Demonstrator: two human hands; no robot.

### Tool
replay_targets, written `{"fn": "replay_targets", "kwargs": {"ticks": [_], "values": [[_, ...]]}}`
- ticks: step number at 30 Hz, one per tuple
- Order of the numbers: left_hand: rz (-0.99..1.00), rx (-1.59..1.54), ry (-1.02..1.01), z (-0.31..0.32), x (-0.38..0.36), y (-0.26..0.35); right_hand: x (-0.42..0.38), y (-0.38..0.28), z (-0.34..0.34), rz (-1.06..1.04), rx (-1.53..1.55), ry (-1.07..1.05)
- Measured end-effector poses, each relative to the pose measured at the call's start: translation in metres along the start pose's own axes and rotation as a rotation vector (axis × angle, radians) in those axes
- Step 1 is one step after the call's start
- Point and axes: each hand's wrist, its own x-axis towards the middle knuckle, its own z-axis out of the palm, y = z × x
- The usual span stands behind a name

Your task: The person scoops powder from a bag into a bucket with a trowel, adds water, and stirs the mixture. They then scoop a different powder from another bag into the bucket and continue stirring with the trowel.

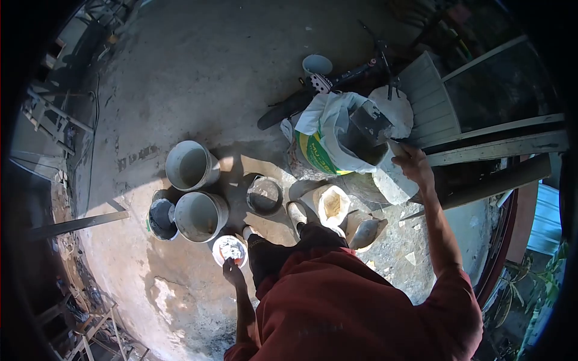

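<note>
My right hand (412, 165) is wrapped round the handle of a trowel (371, 124), whose broad grey blade lies over the mouth of an open white, green and yellow sack (316, 153). Dark powdery material shows inside the sack. Low on the left, my left hand (233, 272) has its fingers closed at the near edge of a small white bucket (221, 248) with white material and something orange in it. What those fingers hold is too small to make out.
Two large buckets (188, 165) and a dark bucket (161, 219) stand on the left. A round container (265, 195), a small open bag (332, 206) and a cut container (362, 231) are near my feet. A bicycle (346, 78) lies behind the sack; boards (500, 147) extend at right.
</note>
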Motion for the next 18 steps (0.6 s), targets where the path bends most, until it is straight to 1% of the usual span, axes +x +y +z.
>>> {"fn": "replay_targets", "kwargs": {"ticks": [1, 2, 3, 4, 5, 6, 7, 8, 9, 10, 11, 12, 13, 14, 15, 16, 17, 18], "values": [[0.071, 0.017, -0.033, 0.024, -0.003, 0.040, 0.017, 0.022, 0.002, 0.000, 0.004, 0.001], [0.317, 0.184, -0.105, 0.048, -0.006, 0.082, 0.036, 0.047, 0.014, -0.172, -0.233, 0.078], [0.101, -0.025, -0.220, 0.075, -0.024, 0.146, 0.048, 0.064, 0.020, -0.342, -0.468, 0.151], [0.232, 0.049, -0.323, 0.104, -0.027, 0.184, 0.051, 0.047, 0.018, -0.336, -0.497, 0.050], [0.341, 0.134, -0.510, 0.127, -0.035, 0.225, 0.058, 0.025, 0.020, -0.329, -0.524, -0.044], [0.595, 0.067, -0.609, 0.159, -0.039, 0.242, 0.070, 0.025, 0.032, -0.328, -0.596, -0.097], [0.686, 0.062, -0.727, 0.178, -0.056, 0.290, 0.082, 0.027, 0.045, -0.328, -0.667, -0.148], [0.793, 0.010, -0.800, 0.201, -0.069, 0.323, 0.091, 0.027, 0.053, -0.327, -0.654, -0.135], [0.805, 0.060, -0.924, 0.217, -0.079, 0.356, 0.100, 0.026, 0.061, -0.225, -0.643, -0.260], [1.115, 0.080, -0.782, 0.243, -0.083, 0.362, 0.106, 0.021, 0.067, -0.124, -0.627, -0.387], [1.065, 0.177, -0.889, 0.258, -0.089, 0.383, 0.107, 0.012, 0.069, -0.128, -0.612, -0.382], [1.211, 0.208, -0.865, 0.274, -0.089, 0.391, 0.102, 0.002, 0.068, -0.232, -0.644, -0.475], [1.260, 0.320, -0.854, 0.288, -0.089, 0.397, 0.100, 0.000, 0.067, -0.335, -0.676, -0.570], [1.305, 0.435, -0.847, 0.299, -0.087, 0.397, 0.105, 0.009, 0.077, -0.334, -0.666, -0.574], [1.303, 0.445, -0.858, 0.308, -0.081, 0.388, 0.110, 0.021, 0.093, -0.398, -0.641, -0.539], [1.355, 0.573, -0.798, 0.320, -0.074, 0.364, 0.112, 0.038, 0.110, -0.458, -0.608, -0.510], [1.410, 0.688, -0.717, 0.321, -0.070, 0.361, 0.118, 0.046, 0.110, -0.271, -0.495, -0.610], [1.412, 0.696, -0.715, 0.321, -0.066, 0.358, 0.118, 0.054, 0.110, -0.275, -0.489, -0.608]]}}
